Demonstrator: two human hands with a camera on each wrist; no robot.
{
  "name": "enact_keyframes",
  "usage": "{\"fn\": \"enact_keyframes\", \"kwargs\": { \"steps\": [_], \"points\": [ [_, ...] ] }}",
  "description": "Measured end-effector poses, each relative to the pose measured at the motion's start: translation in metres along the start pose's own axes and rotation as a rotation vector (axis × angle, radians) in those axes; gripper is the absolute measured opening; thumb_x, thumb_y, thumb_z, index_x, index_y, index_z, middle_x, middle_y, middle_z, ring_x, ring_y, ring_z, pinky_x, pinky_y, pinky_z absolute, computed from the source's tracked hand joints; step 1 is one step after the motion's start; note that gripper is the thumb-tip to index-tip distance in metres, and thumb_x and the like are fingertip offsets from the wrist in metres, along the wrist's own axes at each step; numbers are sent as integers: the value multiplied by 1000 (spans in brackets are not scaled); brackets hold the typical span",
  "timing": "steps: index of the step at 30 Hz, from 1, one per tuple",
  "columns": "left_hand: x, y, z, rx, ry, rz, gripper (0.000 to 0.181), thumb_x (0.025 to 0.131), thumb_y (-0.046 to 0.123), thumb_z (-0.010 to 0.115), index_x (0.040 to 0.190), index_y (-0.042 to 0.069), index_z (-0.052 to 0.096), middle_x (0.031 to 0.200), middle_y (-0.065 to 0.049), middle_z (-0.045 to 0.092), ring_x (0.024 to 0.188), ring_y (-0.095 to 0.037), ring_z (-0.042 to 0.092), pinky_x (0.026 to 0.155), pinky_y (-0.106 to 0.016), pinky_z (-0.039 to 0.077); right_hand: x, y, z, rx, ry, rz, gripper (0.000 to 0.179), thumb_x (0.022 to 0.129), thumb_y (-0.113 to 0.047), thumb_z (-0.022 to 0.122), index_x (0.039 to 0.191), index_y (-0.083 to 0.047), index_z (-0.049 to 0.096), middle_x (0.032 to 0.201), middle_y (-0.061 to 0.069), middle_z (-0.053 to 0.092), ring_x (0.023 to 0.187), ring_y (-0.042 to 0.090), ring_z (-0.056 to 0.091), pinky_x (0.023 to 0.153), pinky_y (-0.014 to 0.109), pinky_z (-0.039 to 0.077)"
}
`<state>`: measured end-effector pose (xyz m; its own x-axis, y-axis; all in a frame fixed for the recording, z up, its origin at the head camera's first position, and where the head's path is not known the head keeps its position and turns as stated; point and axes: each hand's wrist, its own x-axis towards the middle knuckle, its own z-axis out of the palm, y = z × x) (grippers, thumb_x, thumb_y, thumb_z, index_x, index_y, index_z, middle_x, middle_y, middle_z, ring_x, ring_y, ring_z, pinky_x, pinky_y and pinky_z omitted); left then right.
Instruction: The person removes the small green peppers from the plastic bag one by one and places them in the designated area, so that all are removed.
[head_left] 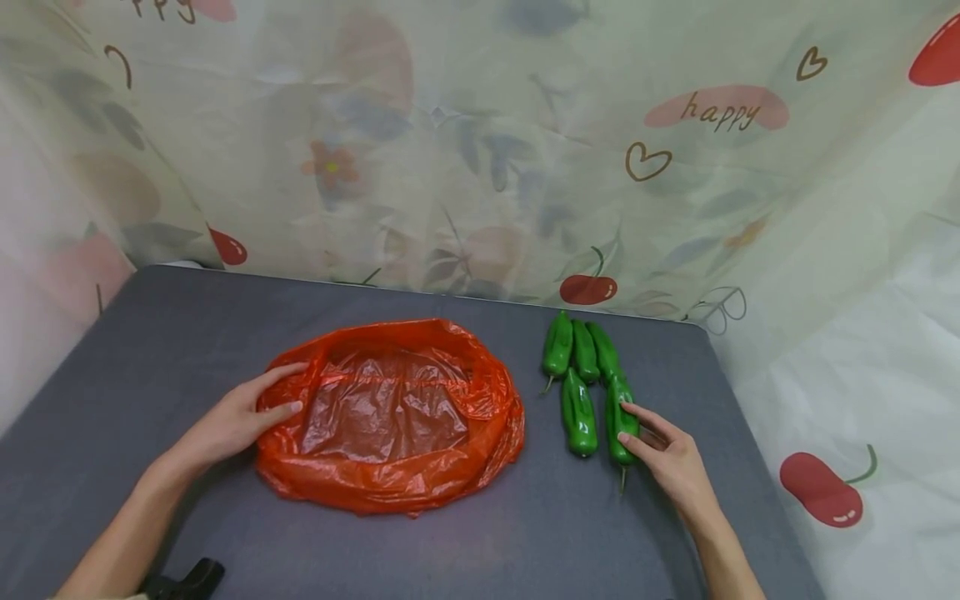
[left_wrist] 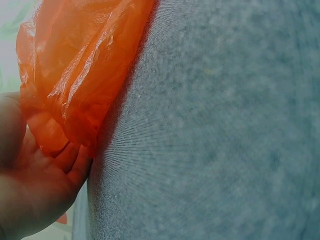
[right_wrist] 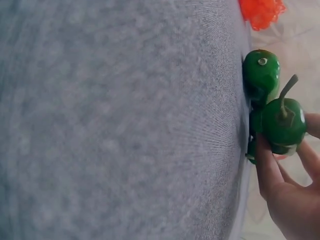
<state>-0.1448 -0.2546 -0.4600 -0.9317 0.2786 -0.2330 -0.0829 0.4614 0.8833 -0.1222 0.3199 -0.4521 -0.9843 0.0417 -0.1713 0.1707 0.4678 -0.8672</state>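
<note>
A red plastic bag (head_left: 390,492) lies spread on the grey table, its mouth rolled wide and facing up. At its left rim, my left hand (head_left: 243,417) holds the film between thumb and fingers; the bag (left_wrist: 85,65) partly covers those fingers in the left wrist view. My right hand (head_left: 675,467) grips the nearest right-hand green chili pepper (head_left: 621,425) between thumb and fingers. Its stem end faces the camera in the right wrist view, where the pepper (right_wrist: 287,125) sits in the right hand (right_wrist: 295,200). Several other green peppers (head_left: 579,417) lie close beside and beyond it.
The grey tabletop (head_left: 465,550) stretches around the bag and peppers. Behind it hangs a printed curtain (head_left: 465,150) with cherries and flowers, continuing at both sides. A black object (head_left: 197,579) shows at the front left by the left forearm.
</note>
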Motion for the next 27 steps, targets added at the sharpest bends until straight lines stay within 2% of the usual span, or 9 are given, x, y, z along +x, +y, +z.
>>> {"fn": "enact_keyframes", "kwargs": {
  "steps": [4, 8, 11, 15, 23, 27],
  "points": [
    [-1, -1, 0, 1, 1, 4, 69, 99, 31, 62, 156, 13, 29, 106, -21, 57, 57, -27, 65, 57, -36, 56, 2, 1, 1, -42, -3, 6, 59, 92, -36, 71, 145, -19, 52, 151, 10, 44, 130, 28, 51, 87, 14, 44],
    [-1, -1, 0, -2, 1, 17, 68, 99, 31, 63, 156, 13, 30, 105, -20, 58, 57, -27, 65, 57, -36, 56, 5, 2, 2, -91, -3, -11, 55, 93, -33, 72, 144, -20, 54, 149, 9, 46, 129, 29, 51, 92, 24, 46],
    [-1, -1, 0, -12, -3, 17, 68, 99, 30, 63, 156, 13, 30, 108, -22, 57, 58, -27, 65, 58, -36, 56, 7, 3, 4, -116, 0, -28, 53, 93, -30, 72, 143, -20, 55, 147, 9, 49, 128, 28, 53, 91, 23, 45],
    [-1, -1, 0, -8, 3, 27, 67, 99, 29, 63, 155, 13, 31, 115, -24, 54, 58, -26, 65, 58, -36, 56, 11, 3, 4, -144, 4, -44, 53, 93, -29, 72, 143, -19, 55, 144, 10, 52, 125, 26, 54, 86, 13, 43],
    [-1, 0, -1, -27, -7, 2, 68, 99, 31, 62, 156, 13, 29, 116, -25, 54, 59, -27, 66, 58, -37, 56, 15, 4, 3, -173, 5, -49, 55, 92, -32, 73, 143, -18, 56, 141, 12, 55, 122, 26, 56, 84, 13, 44],
    [-1, -1, 0, -26, -2, 15, 68, 99, 30, 62, 156, 13, 30, 119, -26, 53, 59, -26, 66, 58, -37, 56, 15, 6, 3, -164, 4, -40, 56, 91, -35, 73, 143, -19, 56, 142, 11, 54, 123, 25, 56, 85, 13, 44]
  ]
}}
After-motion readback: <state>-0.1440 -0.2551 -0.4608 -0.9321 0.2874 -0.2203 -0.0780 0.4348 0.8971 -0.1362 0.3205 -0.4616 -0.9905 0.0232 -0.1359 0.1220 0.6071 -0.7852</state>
